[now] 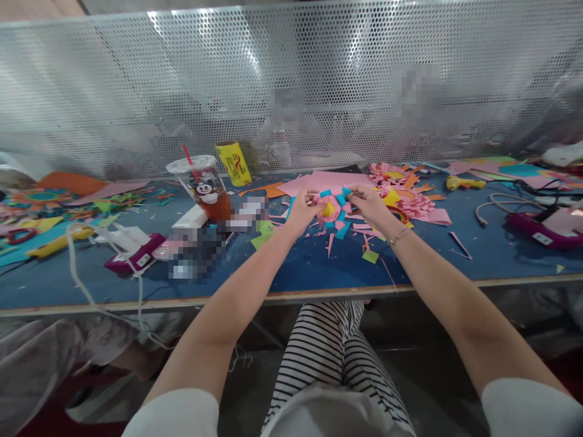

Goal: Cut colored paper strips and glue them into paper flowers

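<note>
A paper flower (pixel 328 209) with a yellow centre, pink ring and blue outer petals is held above the blue table between both hands. My left hand (pixel 306 209) pinches its left edge, fingers closed. My right hand (pixel 367 203) is at its upper right side, fingers pressed together at a blue petal. Pink paper strips and green scraps (pixel 370 257) lie below and around the flower. Beyond my right hand are pink ruffled paper flowers (pixel 416 206) with yellow and orange pieces.
A drink cup (pixel 209 193) with a red straw and a yellow can (pixel 234 164) stand left. Yellow glue guns (pixel 464 183), purple devices (pixel 542 230) and white cables lie at both sides. A perforated metal screen (pixel 319 73) rises behind. Another person's legs (pixel 40 364) show at lower left.
</note>
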### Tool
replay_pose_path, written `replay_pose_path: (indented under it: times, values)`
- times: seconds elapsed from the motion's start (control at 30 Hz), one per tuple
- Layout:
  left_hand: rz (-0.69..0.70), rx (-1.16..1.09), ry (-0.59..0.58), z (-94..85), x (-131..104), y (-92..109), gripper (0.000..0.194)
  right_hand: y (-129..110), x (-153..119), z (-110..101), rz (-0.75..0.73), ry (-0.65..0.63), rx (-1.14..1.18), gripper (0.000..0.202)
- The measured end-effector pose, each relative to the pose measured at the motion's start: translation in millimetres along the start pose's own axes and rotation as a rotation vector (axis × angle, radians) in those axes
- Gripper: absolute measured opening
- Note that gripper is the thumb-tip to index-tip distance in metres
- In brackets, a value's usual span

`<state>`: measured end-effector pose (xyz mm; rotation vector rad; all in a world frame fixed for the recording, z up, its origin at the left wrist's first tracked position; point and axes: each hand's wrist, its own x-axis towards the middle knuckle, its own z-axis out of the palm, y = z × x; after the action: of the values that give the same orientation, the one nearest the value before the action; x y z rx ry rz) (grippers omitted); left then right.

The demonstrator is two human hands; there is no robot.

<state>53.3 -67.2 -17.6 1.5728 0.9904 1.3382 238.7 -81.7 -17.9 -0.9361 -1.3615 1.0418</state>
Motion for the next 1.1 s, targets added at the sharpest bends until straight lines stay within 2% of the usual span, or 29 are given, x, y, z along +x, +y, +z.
replay_pose_path:
  times: [0.3,0.63,0.83,1.1]
  values:
    - [-0.151,-0.158,-0.024,-3.2,0.1,7.7,0.042,-1.7,1.9,-4.7,0.024,0.097,0.109,0.021]
    - [-0.196,-0.132,0.032,-2.7,0.0,10.1,0.041,-2.9,1.9,-4.0,0.066,0.152,0.197,0.024]
    - [-0.267,-0.288,0.010,-5.8,2.5,8.2,0.045,-1.3,2.8,-5.3,0.078,0.166,0.262,0.025]
    - [-0.330,-0.421,-0.036,-8.1,4.5,7.2,0.045,-1.7,2.6,-2.6,0.111,0.198,0.219,0.030]
